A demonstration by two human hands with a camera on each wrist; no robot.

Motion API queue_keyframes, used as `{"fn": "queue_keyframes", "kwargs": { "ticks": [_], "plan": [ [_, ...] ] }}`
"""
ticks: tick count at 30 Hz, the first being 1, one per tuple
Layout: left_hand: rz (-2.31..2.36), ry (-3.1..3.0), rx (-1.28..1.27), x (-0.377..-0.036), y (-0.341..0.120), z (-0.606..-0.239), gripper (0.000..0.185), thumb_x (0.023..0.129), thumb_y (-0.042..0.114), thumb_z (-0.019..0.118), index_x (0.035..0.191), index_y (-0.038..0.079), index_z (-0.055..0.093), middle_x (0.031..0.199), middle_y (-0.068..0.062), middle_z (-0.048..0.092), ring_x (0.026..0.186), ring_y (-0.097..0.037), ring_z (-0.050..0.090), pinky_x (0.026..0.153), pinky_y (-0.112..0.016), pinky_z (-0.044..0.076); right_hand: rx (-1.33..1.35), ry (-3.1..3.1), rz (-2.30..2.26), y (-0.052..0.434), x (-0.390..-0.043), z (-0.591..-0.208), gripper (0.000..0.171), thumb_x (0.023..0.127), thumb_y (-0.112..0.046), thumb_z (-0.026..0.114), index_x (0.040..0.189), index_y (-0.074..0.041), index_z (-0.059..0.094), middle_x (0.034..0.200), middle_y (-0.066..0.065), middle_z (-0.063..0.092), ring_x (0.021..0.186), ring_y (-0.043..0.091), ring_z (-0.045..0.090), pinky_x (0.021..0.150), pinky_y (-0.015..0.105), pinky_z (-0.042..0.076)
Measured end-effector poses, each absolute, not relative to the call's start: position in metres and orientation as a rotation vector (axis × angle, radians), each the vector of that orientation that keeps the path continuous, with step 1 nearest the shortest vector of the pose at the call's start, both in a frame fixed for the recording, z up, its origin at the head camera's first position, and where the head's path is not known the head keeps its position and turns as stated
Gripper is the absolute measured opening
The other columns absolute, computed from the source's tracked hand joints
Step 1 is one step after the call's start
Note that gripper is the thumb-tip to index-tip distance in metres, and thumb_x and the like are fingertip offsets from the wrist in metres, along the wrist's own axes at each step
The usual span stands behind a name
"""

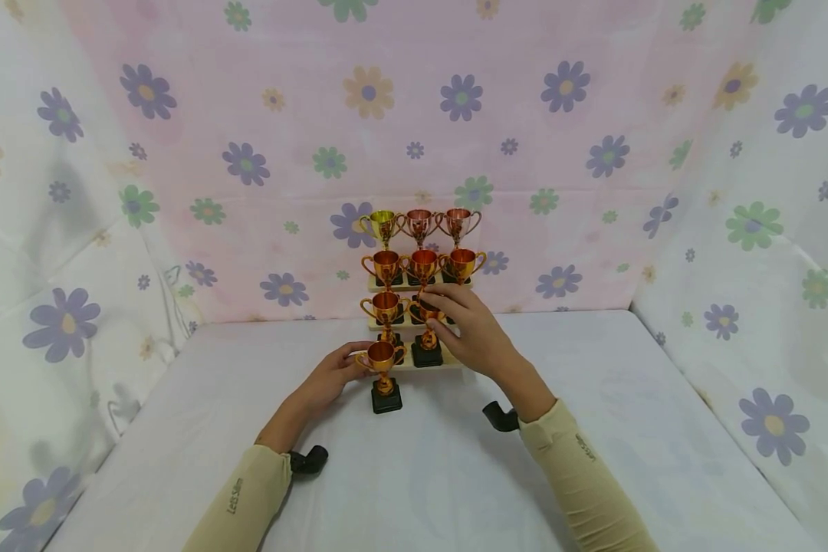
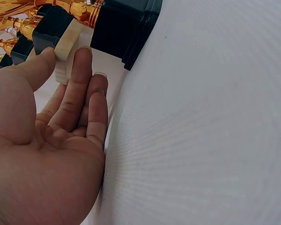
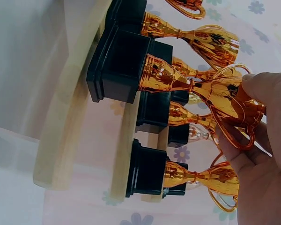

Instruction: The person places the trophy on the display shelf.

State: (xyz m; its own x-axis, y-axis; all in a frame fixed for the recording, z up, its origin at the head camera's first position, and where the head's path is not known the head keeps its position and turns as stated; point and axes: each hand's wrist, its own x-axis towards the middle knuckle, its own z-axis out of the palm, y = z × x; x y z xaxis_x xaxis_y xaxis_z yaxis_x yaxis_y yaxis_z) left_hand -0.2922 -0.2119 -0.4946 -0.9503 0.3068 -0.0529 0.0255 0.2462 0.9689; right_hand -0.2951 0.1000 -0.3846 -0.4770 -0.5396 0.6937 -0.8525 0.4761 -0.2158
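A stepped wooden stand [image 1: 419, 369] [image 3: 61, 131] at the back of the table carries rows of small gold and copper trophies [image 1: 422, 265] on black bases. My right hand [image 1: 441, 318] [image 3: 253, 108] pinches the cup of a gold trophy [image 1: 428, 349] [image 3: 178, 79] whose base sits on the lowest step. One more gold trophy [image 1: 384, 376] stands on the table just in front of the stand's left end. My left hand [image 1: 352, 359] [image 2: 79, 61] lies beside it with straight fingers, palm up, holding nothing, its fingertips by the trophy's black base [image 2: 122, 28] and the stand's corner [image 2: 68, 47].
A white cloth [image 1: 414, 475] covers the table. Flowered fabric [image 1: 593, 153] hangs behind it and at both sides, closing it in. The stand is against the back drape. Black wrist mounts [image 1: 308, 460] [image 1: 500, 416] rest near my sleeves.
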Motion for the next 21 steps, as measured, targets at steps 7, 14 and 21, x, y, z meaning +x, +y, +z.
{"fn": "queue_keyframes", "kwargs": {
  "ticks": [7,14,21],
  "plan": [
    [1.775,2.281,0.275,-0.2937,-0.2109,-0.4943,0.048,0.110,0.015,0.057,0.157,0.013,0.047,0.144,-0.013,0.065,0.129,-0.024,0.063,0.117,-0.048,0.043,1.132,-2.201,0.747,0.0977,-0.2987,-0.3875,0.044,0.100,-0.010,0.075,0.143,-0.003,0.065,0.144,0.016,0.060,0.132,0.030,0.057,0.110,0.045,0.051],
    [1.784,2.280,0.328,-0.2918,-0.2115,-0.4937,0.049,0.111,0.015,0.055,0.158,0.007,0.045,0.144,-0.017,0.065,0.126,-0.023,0.064,0.116,-0.050,0.043,1.124,-2.195,0.742,0.0961,-0.3009,-0.3907,0.044,0.100,-0.010,0.076,0.142,-0.002,0.065,0.144,0.016,0.061,0.132,0.031,0.057,0.110,0.046,0.050],
    [1.805,2.260,0.327,-0.2919,-0.2113,-0.4947,0.049,0.111,0.016,0.056,0.158,0.006,0.046,0.143,-0.017,0.066,0.126,-0.023,0.064,0.117,-0.051,0.042,1.115,-2.208,0.753,0.0940,-0.3017,-0.3918,0.044,0.100,-0.010,0.076,0.142,-0.003,0.066,0.144,0.015,0.060,0.132,0.030,0.057,0.111,0.044,0.050]
  ]
}}
